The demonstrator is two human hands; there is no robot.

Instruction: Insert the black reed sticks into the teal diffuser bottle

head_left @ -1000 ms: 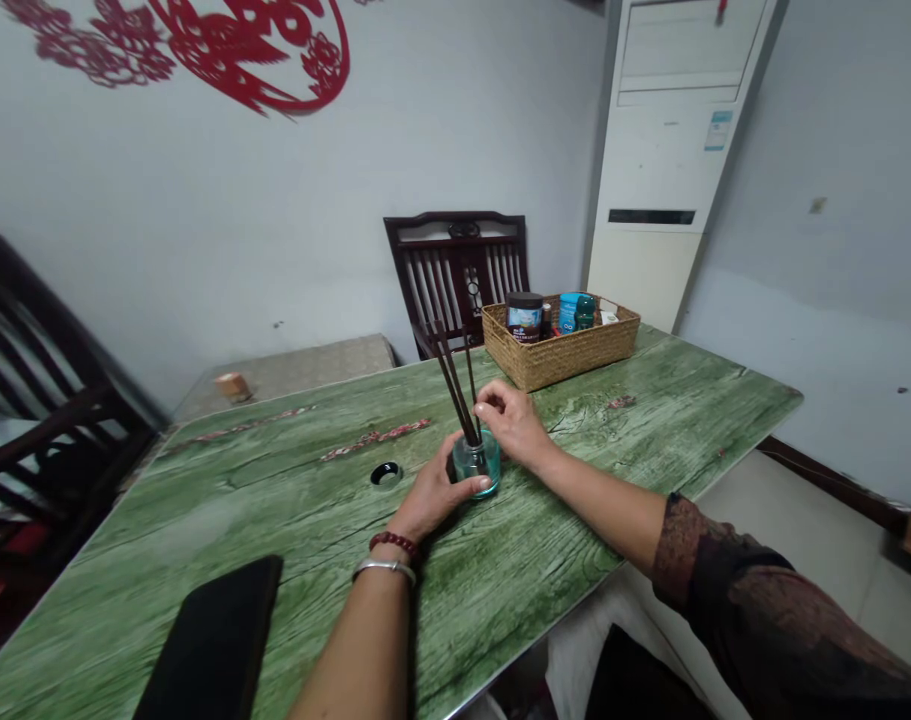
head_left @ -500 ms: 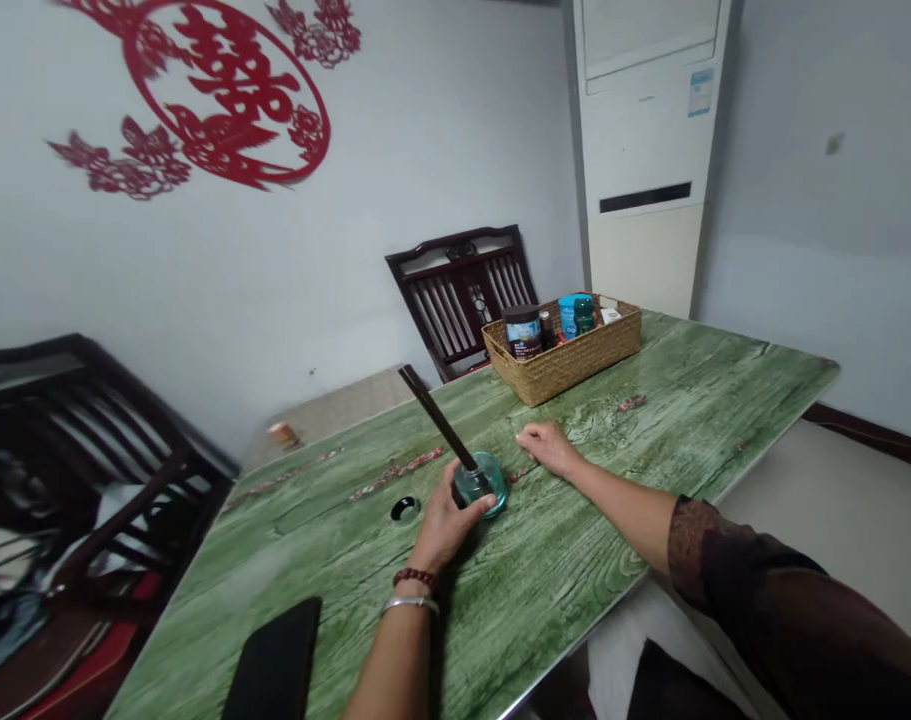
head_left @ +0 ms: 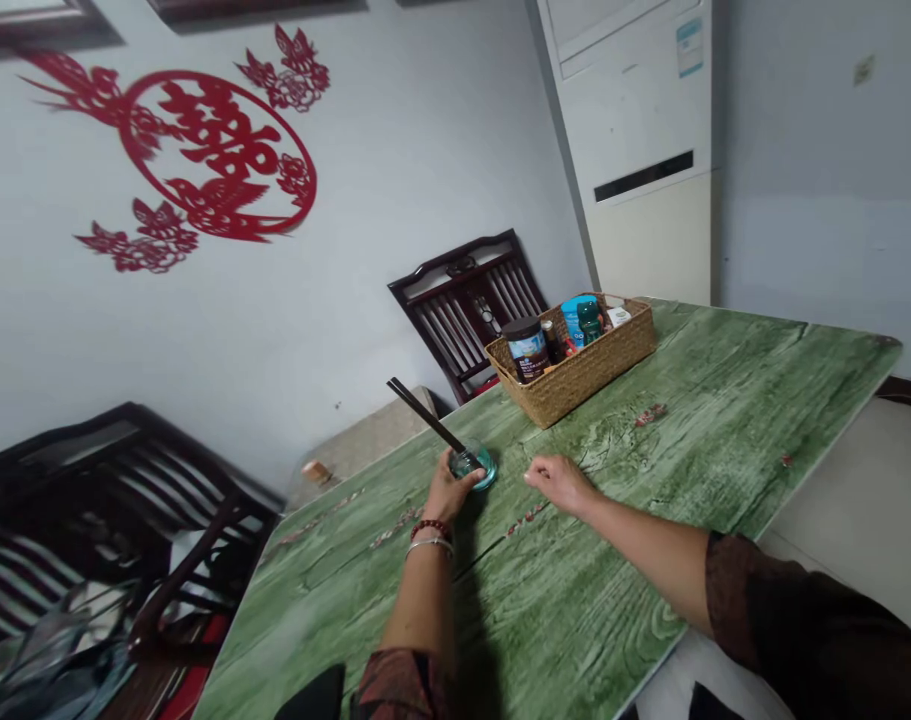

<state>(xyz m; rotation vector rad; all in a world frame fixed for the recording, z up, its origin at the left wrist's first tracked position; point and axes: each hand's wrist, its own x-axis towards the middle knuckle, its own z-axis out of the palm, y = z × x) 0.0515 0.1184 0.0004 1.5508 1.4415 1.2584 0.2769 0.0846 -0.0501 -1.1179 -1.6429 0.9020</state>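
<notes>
My left hand [head_left: 451, 488] is wrapped round a teal glass reed diffuser bottle [head_left: 485, 467] near the far edge of the green table. Dark reed sticks [head_left: 427, 412] lean out of its neck up to the left. The fingers behind the bottle are hidden. My right hand [head_left: 560, 484] rests on the table to the right of the bottle, apart from it, curled into a loose fist with nothing showing in it.
Beyond my right hand, a woven basket [head_left: 586, 382] holds a dark-lidded jar [head_left: 528, 350] and other containers. Dark wooden chairs [head_left: 470, 310] stand behind and left of the green table [head_left: 575, 610]. A black flat object [head_left: 314, 695] lies at the near edge.
My left hand has carried the diffuser bottle farther across the table. The black ring-like piece beside it is out of sight now. My right hand stays a fist, and the view has shifted.
</notes>
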